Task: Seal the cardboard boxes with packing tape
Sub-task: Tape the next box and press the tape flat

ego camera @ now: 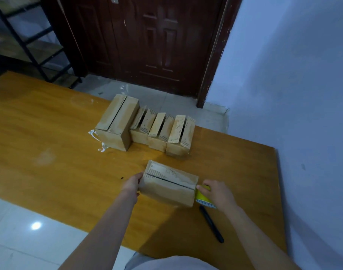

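On the near part of the wooden table [50, 133] lies one cardboard box [167, 185], turned a little, with its two top flaps folded down and a dark open seam running between them from the left end to the right end. At the left end of this box, the left hand [132, 184] grips it, the fingers curled around the end. At the right end, the right hand [217, 192] holds a yellow tape roll [202, 196], which touches the box just where the seam ends; a short edge of tape with a printed pattern shows under the roll. Just beside the right forearm, a black marker [211, 224] lies on the table, pointing away from the box. Farther away, near the far edge of the table, four more cardboard boxes stand in a row, touching each other: one large box [116, 125] on the left and three smaller boxes [166, 131] to its right, all with flaps not closed flat. Some white crumpled scraps [97, 139] lie at the front left corner of the large box. Behind the table is a dark brown door [147, 41], a metal shelf [26, 41] is at the left, and a pale wall [293, 75] is at the right
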Demonstrator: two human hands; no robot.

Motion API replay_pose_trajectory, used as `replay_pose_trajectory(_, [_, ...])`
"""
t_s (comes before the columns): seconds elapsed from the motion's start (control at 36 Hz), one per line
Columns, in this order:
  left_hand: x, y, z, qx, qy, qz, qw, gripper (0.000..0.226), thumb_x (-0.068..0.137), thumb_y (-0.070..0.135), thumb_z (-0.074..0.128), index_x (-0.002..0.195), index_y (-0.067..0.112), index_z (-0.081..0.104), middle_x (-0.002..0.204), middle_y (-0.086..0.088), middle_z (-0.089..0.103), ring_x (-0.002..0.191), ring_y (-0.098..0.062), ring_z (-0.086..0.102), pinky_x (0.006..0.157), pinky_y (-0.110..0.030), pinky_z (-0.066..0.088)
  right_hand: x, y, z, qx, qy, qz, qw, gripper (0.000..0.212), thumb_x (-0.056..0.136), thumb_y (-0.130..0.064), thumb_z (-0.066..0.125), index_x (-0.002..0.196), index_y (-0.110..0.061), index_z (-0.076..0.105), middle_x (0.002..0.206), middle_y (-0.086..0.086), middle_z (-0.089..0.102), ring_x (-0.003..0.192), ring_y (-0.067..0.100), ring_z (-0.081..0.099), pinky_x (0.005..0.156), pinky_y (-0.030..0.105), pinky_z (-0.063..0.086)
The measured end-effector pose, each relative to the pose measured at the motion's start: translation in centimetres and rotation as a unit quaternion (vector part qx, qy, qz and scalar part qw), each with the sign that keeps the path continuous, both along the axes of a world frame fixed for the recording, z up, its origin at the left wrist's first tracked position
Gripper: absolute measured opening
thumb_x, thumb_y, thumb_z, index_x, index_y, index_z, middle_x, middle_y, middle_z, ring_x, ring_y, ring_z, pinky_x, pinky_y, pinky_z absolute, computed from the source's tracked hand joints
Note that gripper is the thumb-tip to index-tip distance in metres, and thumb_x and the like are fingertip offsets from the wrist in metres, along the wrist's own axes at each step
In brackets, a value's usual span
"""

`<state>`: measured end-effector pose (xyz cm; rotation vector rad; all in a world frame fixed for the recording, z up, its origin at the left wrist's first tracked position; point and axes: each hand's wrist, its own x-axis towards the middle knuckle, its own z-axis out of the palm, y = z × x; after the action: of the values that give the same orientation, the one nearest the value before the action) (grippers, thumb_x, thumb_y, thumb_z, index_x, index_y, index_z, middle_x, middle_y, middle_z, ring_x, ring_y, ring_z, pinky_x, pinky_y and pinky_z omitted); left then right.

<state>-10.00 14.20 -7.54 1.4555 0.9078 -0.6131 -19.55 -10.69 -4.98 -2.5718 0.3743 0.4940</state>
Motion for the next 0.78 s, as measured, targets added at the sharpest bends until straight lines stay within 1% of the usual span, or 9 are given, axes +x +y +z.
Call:
replay_pose_trajectory(0.11, [0.1, -0.9, 0.7, -0.046, 0.016, 0.010, 0.999, 0.035, 0.096, 0.030, 0.051, 0.124, 0.011, 0.059, 0.127, -0.011, 0.054, 0.123, -0.033, 0.045, 0.104, -0.043, 0.037, -0.1, 0.4, -0.2, 0.001, -0.003, -0.014, 1.000, 0.034, 0.095, -0.046, 0.048, 0.072, -0.022, 0.050, 0.055, -0.003, 0.042, 0.045, 0.012, 0.037, 0.044, 0.025, 0.022])
replay_pose_trajectory(0.22, [1.3, -1.3, 0.9, -0.024, 0.015, -0.010, 1.000, 0.033, 0.098, 0.020, 0.048, 0.125, 0.005, 0.058, 0.128, -0.017, 0.054, 0.117, -0.034, 0.050, 0.096, -0.043, 0.045, -1.4, 1.2, -0.6, 0.022, -0.025, -0.042, 0.999, 0.039, 0.095, -0.045, 0.048, 0.065, -0.021, 0.041, 0.056, -0.002, 0.035, 0.047, 0.012, 0.033, 0.047, 0.026, 0.020])
replay_pose_trajectory(0.31, [2.6, -0.7, -0.4, 0.078, -0.015, -0.066, 0.995, 0.041, 0.099, 0.006, 0.038, 0.139, 0.013, 0.047, 0.136, -0.016, 0.051, 0.111, -0.034, 0.053, 0.080, -0.038, 0.047, -2.4, 1.8, -0.8, 0.059, -0.022, -0.069, 0.996, 0.039, 0.094, -0.046, 0.048, 0.068, -0.017, 0.044, 0.060, 0.000, 0.036, 0.051, 0.013, 0.034, 0.051, 0.027, 0.023])
replay_pose_trajectory(0.36, [3.2, -0.4, -0.8, 0.178, -0.082, -0.067, 0.978, 0.036, 0.099, 0.010, 0.042, 0.132, 0.015, 0.054, 0.130, -0.015, 0.056, 0.113, -0.036, 0.053, 0.085, -0.039, 0.048, -2.9, 2.3, -0.4, 0.110, -0.012, -0.092, 0.990, 0.039, 0.095, -0.045, 0.046, 0.068, -0.017, 0.042, 0.063, -0.001, 0.035, 0.054, 0.011, 0.034, 0.056, 0.028, 0.025])
replay_pose_trajectory(0.47, [0.3, -1.1, 0.2, 0.352, -0.334, -0.123, 0.866, 0.021, 0.095, 0.012, 0.050, 0.113, 0.007, 0.061, 0.113, -0.016, 0.057, 0.109, -0.037, 0.047, 0.087, -0.046, 0.040, -4.2, 3.0, 0.1, 0.334, 0.040, -0.192, 0.922, 0.015, 0.098, -0.023, 0.047, 0.096, -0.016, 0.061, 0.079, -0.012, 0.052, 0.072, -0.002, 0.048, 0.076, 0.023, 0.042])
replay_pose_trajectory(0.53, [-1.8, -2.5, 0.4, 0.356, -0.440, -0.200, 0.800, 0.016, 0.092, 0.008, 0.053, 0.105, 0.005, 0.062, 0.105, -0.014, 0.058, 0.099, -0.035, 0.049, 0.079, -0.042, 0.039, -4.7, 2.9, -0.7, 0.407, 0.055, -0.178, 0.894, 0.012, 0.090, -0.016, 0.057, 0.099, -0.011, 0.062, 0.082, -0.006, 0.059, 0.074, 0.003, 0.055, 0.070, 0.017, 0.044])
replay_pose_trajectory(0.67, [-6.5, -4.8, -1.2, 0.340, -0.503, -0.405, 0.684, 0.036, 0.091, 0.026, 0.038, 0.102, 0.007, 0.066, 0.111, -0.008, 0.058, 0.106, -0.029, 0.051, 0.092, -0.042, 0.044, -5.6, 3.9, -2.9, 0.430, 0.032, -0.180, 0.884, 0.021, 0.077, -0.020, 0.063, 0.097, -0.016, 0.066, 0.079, -0.007, 0.068, 0.070, 0.002, 0.061, 0.066, 0.018, 0.046])
replay_pose_trajectory(0.72, [-7.0, -4.8, -1.7, 0.344, -0.512, -0.424, 0.664, 0.039, 0.093, 0.028, 0.038, 0.110, 0.004, 0.063, 0.117, -0.012, 0.057, 0.115, -0.031, 0.047, 0.098, -0.048, 0.043, -5.9, 4.3, -3.1, 0.429, 0.024, -0.170, 0.887, 0.010, 0.089, -0.013, 0.061, 0.094, -0.020, 0.066, 0.073, -0.013, 0.069, 0.067, -0.003, 0.061, 0.065, 0.014, 0.047])
replay_pose_trajectory(0.78, [-7.0, -4.5, -1.8, 0.344, -0.499, -0.443, 0.661, 0.049, 0.097, 0.040, 0.034, 0.117, 0.004, 0.060, 0.124, -0.013, 0.054, 0.122, -0.033, 0.044, 0.104, -0.049, 0.038, -6.0, 4.4, -3.1, 0.425, 0.019, -0.165, 0.890, 0.019, 0.094, -0.009, 0.053, 0.093, -0.023, 0.065, 0.071, -0.017, 0.069, 0.066, -0.006, 0.061, 0.064, 0.011, 0.046])
